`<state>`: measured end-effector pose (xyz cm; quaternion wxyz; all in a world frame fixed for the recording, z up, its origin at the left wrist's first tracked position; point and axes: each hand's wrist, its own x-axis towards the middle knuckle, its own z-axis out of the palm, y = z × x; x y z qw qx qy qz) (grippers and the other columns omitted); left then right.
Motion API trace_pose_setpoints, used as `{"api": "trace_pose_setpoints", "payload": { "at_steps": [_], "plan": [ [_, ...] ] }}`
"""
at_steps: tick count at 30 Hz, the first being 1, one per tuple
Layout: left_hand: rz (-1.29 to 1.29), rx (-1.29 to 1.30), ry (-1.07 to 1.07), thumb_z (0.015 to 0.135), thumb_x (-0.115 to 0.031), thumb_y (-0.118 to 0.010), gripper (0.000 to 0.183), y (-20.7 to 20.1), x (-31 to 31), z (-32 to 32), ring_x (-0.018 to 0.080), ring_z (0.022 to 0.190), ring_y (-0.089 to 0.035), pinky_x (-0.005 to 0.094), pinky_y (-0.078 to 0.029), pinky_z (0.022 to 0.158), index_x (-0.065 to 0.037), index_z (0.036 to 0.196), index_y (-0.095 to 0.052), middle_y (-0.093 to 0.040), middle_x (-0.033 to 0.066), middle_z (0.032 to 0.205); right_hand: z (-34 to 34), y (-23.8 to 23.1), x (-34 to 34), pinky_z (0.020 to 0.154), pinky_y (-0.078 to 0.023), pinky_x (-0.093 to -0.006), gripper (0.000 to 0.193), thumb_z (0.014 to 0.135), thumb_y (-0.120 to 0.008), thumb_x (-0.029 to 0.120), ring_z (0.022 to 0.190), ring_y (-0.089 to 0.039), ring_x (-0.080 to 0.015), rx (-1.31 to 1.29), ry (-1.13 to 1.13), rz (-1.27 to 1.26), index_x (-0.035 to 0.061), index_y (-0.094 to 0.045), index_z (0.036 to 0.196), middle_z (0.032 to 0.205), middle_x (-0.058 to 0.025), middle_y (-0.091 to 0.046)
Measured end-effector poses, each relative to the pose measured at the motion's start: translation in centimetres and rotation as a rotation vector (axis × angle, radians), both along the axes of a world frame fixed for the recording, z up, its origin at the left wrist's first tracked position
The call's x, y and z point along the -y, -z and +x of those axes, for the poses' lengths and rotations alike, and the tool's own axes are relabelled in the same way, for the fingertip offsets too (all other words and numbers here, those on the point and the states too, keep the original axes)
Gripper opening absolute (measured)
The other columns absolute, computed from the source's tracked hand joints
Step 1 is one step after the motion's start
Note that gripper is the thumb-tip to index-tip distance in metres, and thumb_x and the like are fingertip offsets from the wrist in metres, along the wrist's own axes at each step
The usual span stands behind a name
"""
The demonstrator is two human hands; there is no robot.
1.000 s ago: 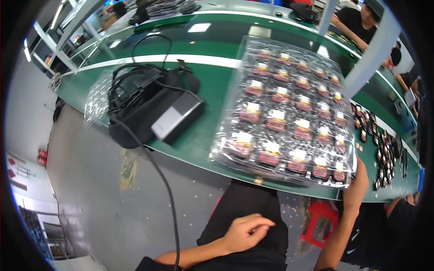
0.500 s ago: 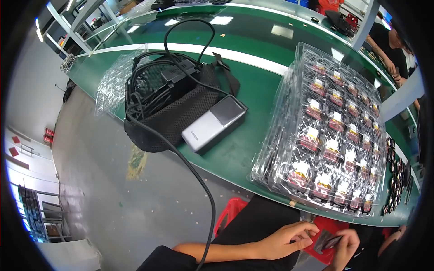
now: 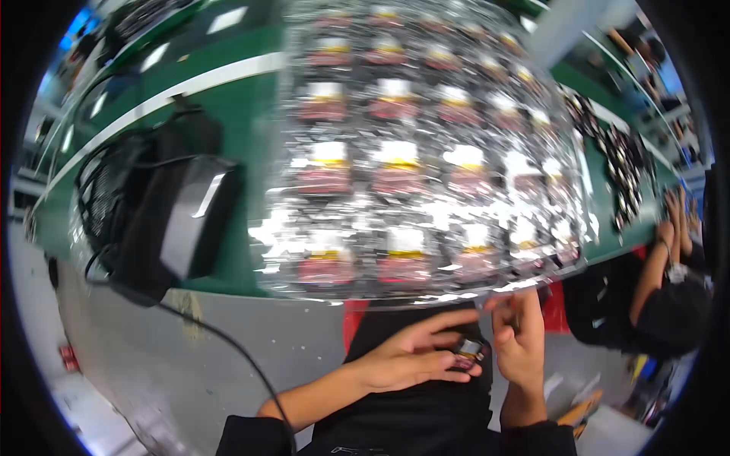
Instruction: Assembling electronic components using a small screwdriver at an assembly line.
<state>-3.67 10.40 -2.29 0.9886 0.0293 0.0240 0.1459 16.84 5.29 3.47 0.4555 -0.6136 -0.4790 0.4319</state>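
My left hand (image 3: 411, 356) is in front of the table edge, above my lap. Between its thumb and fingers is a small black glossy device (image 3: 469, 351), tilted. Close to its right, my right hand (image 3: 521, 342) is raised just below the near edge of the tray stack, fingers bent up toward the thumb. A small dark thing shows between those fingers, too blurred to name. The clear plastic trays (image 3: 365, 292) are stacked on the green table, their pockets filled with small dark and reddish items with white and yellow tops.
A black mesh bag (image 3: 137, 251) with coiled cables and a grey power bank (image 3: 186, 228) lie left of the trays. A black cable (image 3: 236, 349) hangs from it across my left forearm. Several dark items (image 3: 623, 167) lie right. A co-worker (image 3: 669, 311) sits at the right.
The view has swung right and closer over the trays, so the bag now appears further left. The small black device now shows in my left hand; the dark film earlier in my right is no longer distinct.
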Motion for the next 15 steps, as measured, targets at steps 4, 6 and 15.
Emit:
{"api": "trace_pose_setpoints", "payload": {
  "at_steps": [4,6,15],
  "plan": [
    [0.061,-0.081,-0.193,0.099,-0.001,-0.06,0.063,-0.2,0.2,1.7,0.0338,0.135,-0.052,0.0484,-0.045,0.113,-0.002,0.155,-0.031,-0.046,0.0175,0.146,1.3,-1.1,0.3,0.061,-0.045,-0.0289,0.038,0.096,-0.069,0.025,0.069,-0.052,-0.0129,0.121,0.158,0.142,-0.0011,-0.06,0.122,0.09,-0.0061,-0.055],
    [0.159,-0.152,-0.322,0.097,0.001,-0.061,0.061,-0.2,0.4,3.0,0.0341,0.134,-0.053,0.0469,-0.046,0.113,-0.001,0.152,-0.035,-0.048,0.0171,0.144,1.9,-2.0,0.6,0.066,-0.045,-0.03,0.027,0.094,-0.069,0.017,0.077,-0.054,-0.0184,0.607,-0.009,0.157,-0.0011,-0.066,0.114,0.094,-0.0098,-0.053],
    [0.376,-0.442,-0.465,0.086,-0.007,-0.078,0.063,-0.4,2.0,5.4,0.0391,0.133,-0.053,0.0488,-0.05,0.107,-0.001,0.14,-0.046,-0.053,0.0145,0.136,3.6,1.1,3.0,0.05,-0.045,-0.0305,0.027,0.074,-0.082,0.003,0.058,-0.059,-0.0192,0.831,-0.02,0.455,0.001,-0.073,0.1,0.085,-0.0077,-0.065]
  ]
}}
